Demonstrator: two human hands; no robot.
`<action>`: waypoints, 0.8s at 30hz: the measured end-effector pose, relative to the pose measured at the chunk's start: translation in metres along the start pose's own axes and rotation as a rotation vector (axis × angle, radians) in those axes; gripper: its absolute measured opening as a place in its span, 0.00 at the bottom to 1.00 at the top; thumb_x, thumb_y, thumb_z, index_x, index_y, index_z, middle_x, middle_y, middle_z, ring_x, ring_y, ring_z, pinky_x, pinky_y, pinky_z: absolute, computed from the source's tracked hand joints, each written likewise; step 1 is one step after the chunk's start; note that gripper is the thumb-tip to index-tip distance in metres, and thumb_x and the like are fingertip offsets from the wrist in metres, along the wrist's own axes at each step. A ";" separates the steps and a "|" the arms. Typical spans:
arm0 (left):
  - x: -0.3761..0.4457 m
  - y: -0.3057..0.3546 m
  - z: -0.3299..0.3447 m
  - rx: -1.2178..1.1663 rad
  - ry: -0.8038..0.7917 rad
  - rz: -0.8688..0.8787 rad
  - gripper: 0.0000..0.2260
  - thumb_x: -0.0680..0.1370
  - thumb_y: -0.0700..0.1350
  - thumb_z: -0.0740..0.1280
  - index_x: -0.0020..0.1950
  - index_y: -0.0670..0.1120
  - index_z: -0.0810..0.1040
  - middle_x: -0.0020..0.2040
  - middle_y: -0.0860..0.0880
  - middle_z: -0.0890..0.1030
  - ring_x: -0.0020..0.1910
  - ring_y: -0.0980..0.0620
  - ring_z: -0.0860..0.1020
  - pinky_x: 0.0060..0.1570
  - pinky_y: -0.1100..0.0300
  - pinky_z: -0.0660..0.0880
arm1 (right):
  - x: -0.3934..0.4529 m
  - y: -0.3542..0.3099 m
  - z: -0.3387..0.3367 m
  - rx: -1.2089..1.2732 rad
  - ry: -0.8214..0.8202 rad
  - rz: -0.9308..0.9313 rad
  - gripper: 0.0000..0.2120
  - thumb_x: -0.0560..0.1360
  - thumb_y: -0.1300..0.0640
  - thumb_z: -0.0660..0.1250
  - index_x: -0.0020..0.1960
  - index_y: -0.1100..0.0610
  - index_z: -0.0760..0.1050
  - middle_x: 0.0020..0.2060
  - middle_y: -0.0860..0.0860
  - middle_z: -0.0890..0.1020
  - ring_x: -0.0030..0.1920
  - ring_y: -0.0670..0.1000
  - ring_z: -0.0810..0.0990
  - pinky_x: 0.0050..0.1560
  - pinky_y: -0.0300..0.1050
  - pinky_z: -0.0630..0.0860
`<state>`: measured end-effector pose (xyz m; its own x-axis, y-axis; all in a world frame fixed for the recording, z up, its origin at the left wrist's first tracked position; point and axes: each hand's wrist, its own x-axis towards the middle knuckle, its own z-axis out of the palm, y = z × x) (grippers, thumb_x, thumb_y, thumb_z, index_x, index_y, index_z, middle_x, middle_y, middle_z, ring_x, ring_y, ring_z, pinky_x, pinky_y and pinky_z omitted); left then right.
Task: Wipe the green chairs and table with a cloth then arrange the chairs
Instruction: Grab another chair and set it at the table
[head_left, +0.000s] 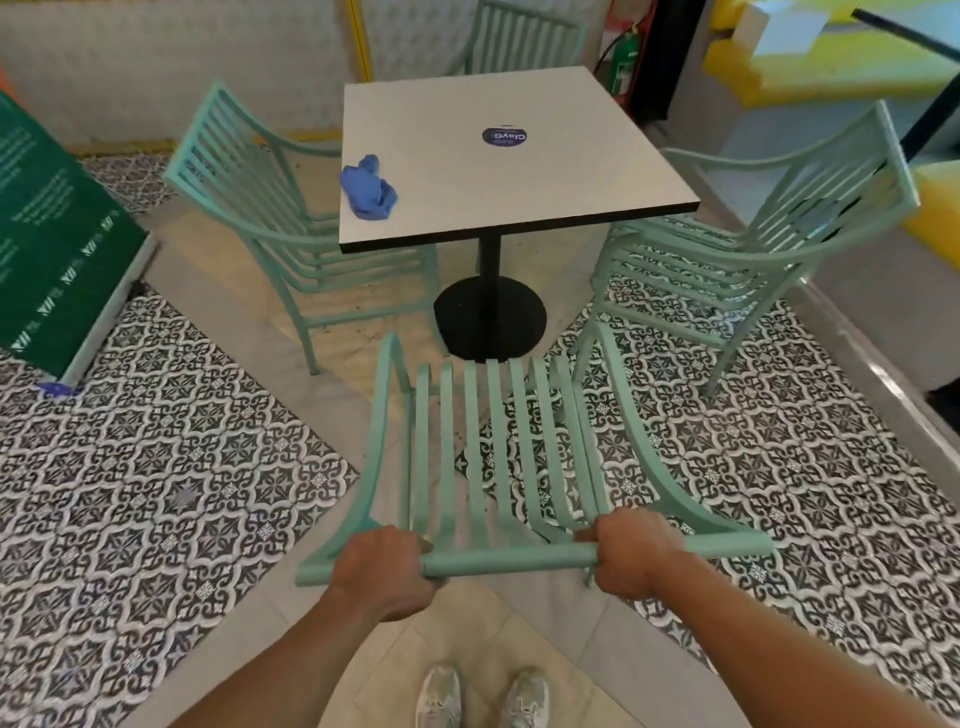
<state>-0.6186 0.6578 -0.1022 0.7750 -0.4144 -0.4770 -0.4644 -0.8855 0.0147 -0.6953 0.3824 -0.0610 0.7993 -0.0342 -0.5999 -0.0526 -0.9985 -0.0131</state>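
A square white table (545, 197) on a black pedestal stands in the middle, with a crumpled blue cloth (368, 188) lying near its left edge. Mint-green slatted chairs surround it: a left chair (249, 176), a right chair (779, 228), a far chair (514, 36) behind the table, and a near chair (498, 457) just in front of me, facing the table. My left hand (382, 569) and my right hand (631, 553) both grip the near chair's top back rail, one toward each end.
A green sign board (57, 244) leans at the left. A fire extinguisher (626, 57) stands at the back right beside yellow counters (841, 83). A low ledge runs along the right. My shoes (483, 696) stand on plain tiles between patterned floor sections.
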 end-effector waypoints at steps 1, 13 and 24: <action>0.001 0.000 0.003 0.003 0.011 0.000 0.23 0.70 0.67 0.61 0.58 0.57 0.80 0.52 0.50 0.82 0.54 0.48 0.80 0.51 0.56 0.74 | 0.001 0.001 -0.001 -0.001 0.007 0.002 0.23 0.72 0.52 0.61 0.66 0.41 0.73 0.51 0.48 0.81 0.51 0.52 0.81 0.54 0.45 0.76; 0.074 -0.005 -0.044 -0.002 0.055 -0.030 0.22 0.70 0.66 0.62 0.53 0.55 0.82 0.47 0.51 0.83 0.48 0.47 0.81 0.50 0.54 0.76 | 0.077 0.030 -0.040 0.026 0.054 0.003 0.16 0.72 0.52 0.65 0.59 0.44 0.77 0.40 0.43 0.79 0.40 0.44 0.79 0.47 0.43 0.80; 0.140 -0.005 -0.082 -0.003 0.117 -0.053 0.21 0.72 0.66 0.64 0.53 0.53 0.82 0.44 0.51 0.81 0.43 0.49 0.79 0.39 0.58 0.70 | 0.140 0.060 -0.087 -0.017 0.075 0.033 0.11 0.74 0.54 0.65 0.56 0.51 0.76 0.40 0.47 0.79 0.41 0.45 0.79 0.42 0.38 0.77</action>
<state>-0.4720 0.5872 -0.0971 0.8432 -0.3885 -0.3716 -0.4201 -0.9075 -0.0046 -0.5340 0.3141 -0.0761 0.8402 -0.0697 -0.5378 -0.0703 -0.9973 0.0195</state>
